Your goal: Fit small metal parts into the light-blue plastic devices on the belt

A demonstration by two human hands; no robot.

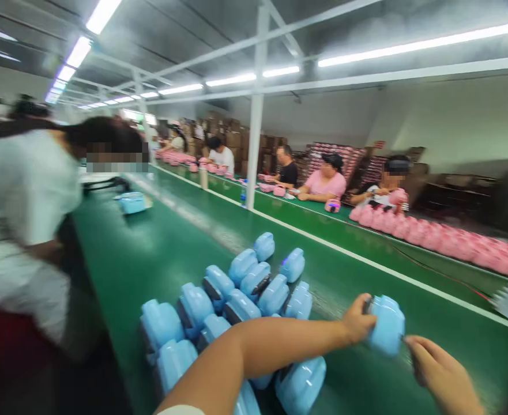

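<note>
A long green counter [158, 259] runs away from the camera, with a person in a white shirt [20, 225] bent over its left edge. A cluster of pale blue plastic shells [240, 294] lies on the counter. Just right of it, the left hand [357, 320] grips one blue shell [387, 325], lifted slightly above the surface. The right hand [441, 374] sits beside that shell, pinching a thin tool [406, 341] too blurred to identify.
</note>
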